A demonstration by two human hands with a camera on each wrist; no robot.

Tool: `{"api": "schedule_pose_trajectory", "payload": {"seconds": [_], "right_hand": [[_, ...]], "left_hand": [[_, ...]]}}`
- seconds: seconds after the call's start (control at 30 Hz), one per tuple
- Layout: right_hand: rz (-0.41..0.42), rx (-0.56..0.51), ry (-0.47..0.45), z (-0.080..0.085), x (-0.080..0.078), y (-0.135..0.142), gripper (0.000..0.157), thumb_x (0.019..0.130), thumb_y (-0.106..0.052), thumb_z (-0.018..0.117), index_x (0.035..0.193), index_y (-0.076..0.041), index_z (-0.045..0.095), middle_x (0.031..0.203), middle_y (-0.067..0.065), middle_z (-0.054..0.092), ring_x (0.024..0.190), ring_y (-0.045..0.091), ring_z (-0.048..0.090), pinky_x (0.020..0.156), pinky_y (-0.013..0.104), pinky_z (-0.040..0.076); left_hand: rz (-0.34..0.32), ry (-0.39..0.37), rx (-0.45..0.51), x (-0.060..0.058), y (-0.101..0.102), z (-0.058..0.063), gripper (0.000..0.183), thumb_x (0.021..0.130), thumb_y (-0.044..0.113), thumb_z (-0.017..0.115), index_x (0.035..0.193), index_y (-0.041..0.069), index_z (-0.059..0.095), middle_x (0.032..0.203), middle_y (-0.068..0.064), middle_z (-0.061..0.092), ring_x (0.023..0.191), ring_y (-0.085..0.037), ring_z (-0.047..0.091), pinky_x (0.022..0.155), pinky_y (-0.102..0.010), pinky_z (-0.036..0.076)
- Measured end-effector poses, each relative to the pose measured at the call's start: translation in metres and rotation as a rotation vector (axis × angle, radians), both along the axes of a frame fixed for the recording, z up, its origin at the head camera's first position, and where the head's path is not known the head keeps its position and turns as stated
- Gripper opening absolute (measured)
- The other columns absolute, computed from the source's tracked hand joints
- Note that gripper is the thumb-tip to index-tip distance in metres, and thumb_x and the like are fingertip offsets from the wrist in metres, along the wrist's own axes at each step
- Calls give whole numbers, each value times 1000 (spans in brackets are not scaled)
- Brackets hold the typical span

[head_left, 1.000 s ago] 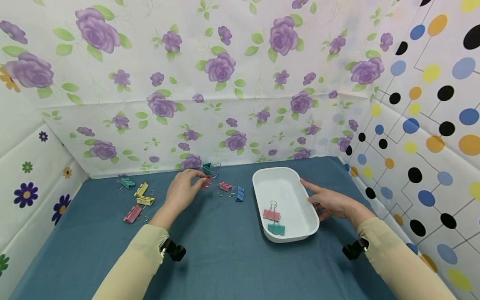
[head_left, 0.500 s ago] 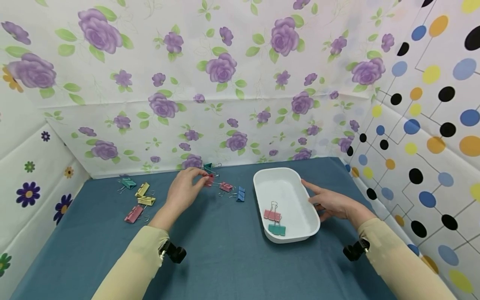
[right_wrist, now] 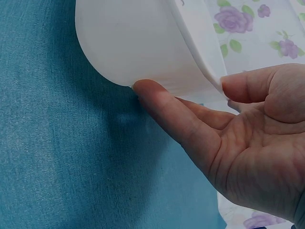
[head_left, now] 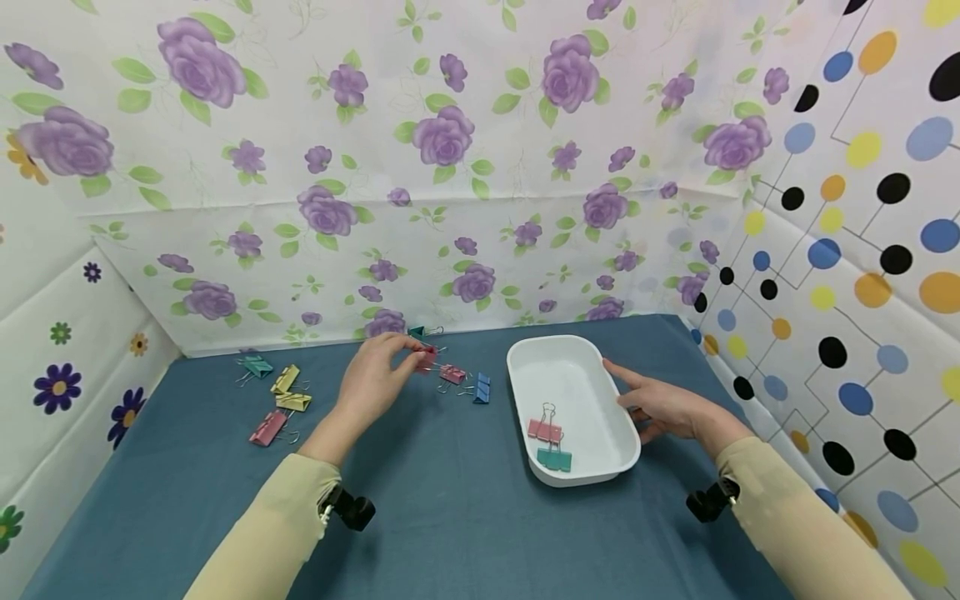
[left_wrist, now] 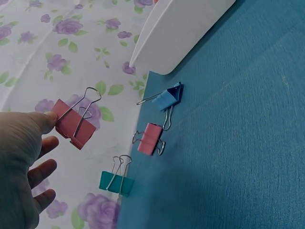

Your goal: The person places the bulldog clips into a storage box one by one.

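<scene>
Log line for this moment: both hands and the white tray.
left hand: pinches pink clip | right hand: touches white tray | in tray: another pink clip, teal clip

a pink binder clip point(left_wrist: 70, 123), silver-handled and tilted, is held up left of a white, round-cornered tray point(head_left: 577, 383).

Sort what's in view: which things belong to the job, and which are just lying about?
In the job:
held pink clip, in the left hand
white tray, touched by the right hand
tray's pink clip and tray's green clip

Apparently lying about, in neither hand:
left green clip, left pink clip, two yellow clips
middle green clip, middle pink clip, blue clip
</scene>
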State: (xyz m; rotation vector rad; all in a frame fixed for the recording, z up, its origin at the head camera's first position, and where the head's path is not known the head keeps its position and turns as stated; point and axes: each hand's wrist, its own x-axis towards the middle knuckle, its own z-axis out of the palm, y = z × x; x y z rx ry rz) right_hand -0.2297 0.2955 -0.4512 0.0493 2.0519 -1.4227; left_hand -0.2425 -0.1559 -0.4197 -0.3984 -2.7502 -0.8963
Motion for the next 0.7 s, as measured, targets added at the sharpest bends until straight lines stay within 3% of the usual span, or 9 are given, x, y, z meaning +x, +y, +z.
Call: {"api": "schedule_pose_trajectory", "payload": {"seconds": [0.7], "right_hand": [[6, 1, 5, 1, 0, 0, 74, 110, -17, 46, 164, -43, 4, 167, 25, 7, 128, 46, 54, 77, 52, 60]], "left_hand": [[-59, 24, 35, 4, 21, 7, 18, 101, 32, 67, 111, 19, 75, 127, -5, 66, 128, -31, 54, 107, -55, 43]]}}
